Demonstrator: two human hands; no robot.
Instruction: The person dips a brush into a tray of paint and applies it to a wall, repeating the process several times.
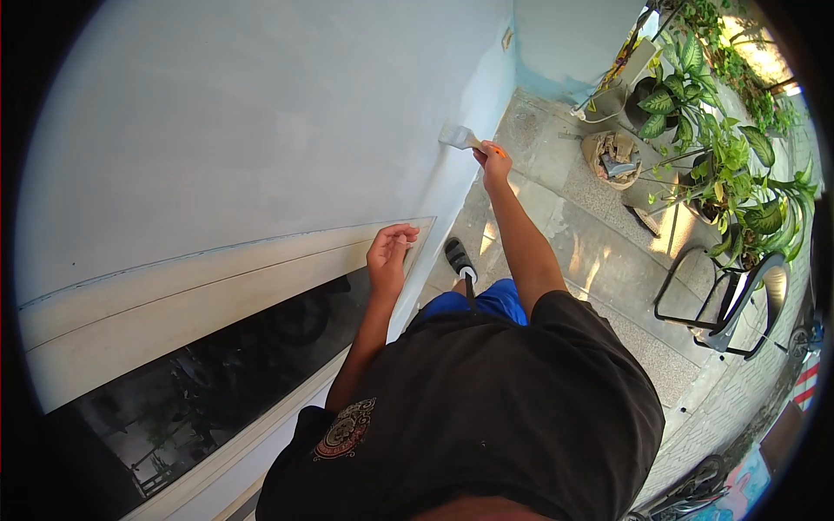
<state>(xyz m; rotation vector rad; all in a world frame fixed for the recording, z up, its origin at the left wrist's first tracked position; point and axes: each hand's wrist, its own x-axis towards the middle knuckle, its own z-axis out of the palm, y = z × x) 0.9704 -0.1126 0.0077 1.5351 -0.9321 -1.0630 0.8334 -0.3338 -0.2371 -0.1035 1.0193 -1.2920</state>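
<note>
A flat paintbrush (456, 135) with pale, paint-covered bristles and an orange-tipped handle is in my right hand (493, 162). Its bristles lie against the pale blue-white wall (287, 113), near the wall's lower edge. My left hand (391, 252) is raised beside the corner of the cream window frame (217, 269), fingers loosely bent with the thumb apart and nothing held. Dark glass (234, 373) fills the window below that frame.
On the tiled floor (543, 208) stands a round tub (612, 161) with scraps inside. Potted leafy plants (721, 174) line the right side, and a black-framed chair (730, 300) stands below them. My sandalled foot (458, 256) is close to the wall.
</note>
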